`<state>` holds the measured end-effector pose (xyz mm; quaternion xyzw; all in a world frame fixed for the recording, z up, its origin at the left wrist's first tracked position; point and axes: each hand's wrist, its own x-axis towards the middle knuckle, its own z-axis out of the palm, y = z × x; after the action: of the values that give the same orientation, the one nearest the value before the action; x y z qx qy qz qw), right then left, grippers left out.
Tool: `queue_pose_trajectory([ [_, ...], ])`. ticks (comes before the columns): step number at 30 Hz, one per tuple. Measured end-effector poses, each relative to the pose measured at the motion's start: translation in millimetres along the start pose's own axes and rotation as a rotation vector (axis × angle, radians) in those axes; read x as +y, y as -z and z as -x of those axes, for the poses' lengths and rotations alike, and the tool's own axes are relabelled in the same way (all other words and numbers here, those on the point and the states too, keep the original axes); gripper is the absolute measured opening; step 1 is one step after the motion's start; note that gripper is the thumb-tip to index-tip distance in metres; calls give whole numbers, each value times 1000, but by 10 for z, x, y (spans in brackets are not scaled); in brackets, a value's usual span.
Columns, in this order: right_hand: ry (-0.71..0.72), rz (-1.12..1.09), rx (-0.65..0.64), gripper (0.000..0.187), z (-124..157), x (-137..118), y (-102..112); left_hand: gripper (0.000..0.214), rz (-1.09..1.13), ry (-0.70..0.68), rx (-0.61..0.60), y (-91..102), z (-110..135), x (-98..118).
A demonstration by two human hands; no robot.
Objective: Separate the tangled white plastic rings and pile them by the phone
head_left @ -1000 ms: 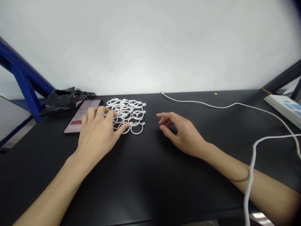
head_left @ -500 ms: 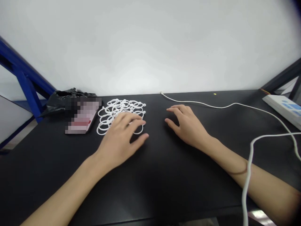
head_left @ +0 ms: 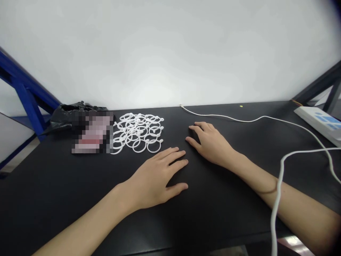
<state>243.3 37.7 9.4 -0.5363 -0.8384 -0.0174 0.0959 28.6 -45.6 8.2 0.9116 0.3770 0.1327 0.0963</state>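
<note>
Over the black tabletop (head_left: 213,213) my left hand (head_left: 157,177) is open, fingers apart, holding nothing. It is just in front of several white plastic rings (head_left: 140,132), each with a small round knob. The rings lie overlapped in rough rows, left of centre. To the right, my right hand (head_left: 209,144) is also open and holds nothing; its thumb and fingers are spread. A gap separates it from the rings.
A blurred-out pinkish flat object (head_left: 93,132) lies left of the rings, with a crumpled black plastic bag (head_left: 60,119) behind it. One white cable (head_left: 229,116) runs along the back; another (head_left: 279,188) crosses my right forearm. A white box (head_left: 318,121) stands at the right.
My left hand has moved off the rings, toward me and to the right, uncovering them. My right hand has stayed almost in place.
</note>
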Motion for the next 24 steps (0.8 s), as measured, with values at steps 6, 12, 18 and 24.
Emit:
queue_pose_trajectory([
  [6, 3, 4, 2, 51, 0, 0, -4, 52, 10, 1, -2, 4, 5, -3],
  [12, 11, -15, 33, 60, 2, 1, -13, 52, 9, 2, -7, 9, -2, -8],
  [18, 9, 7, 4, 51, 2, 6, -9, 52, 20, 0, 0, 6, -3, -8],
  [24, 2, 8, 3, 51, 7, 1, -1, 50, 34, -2, 0, 12, 3, -3],
])
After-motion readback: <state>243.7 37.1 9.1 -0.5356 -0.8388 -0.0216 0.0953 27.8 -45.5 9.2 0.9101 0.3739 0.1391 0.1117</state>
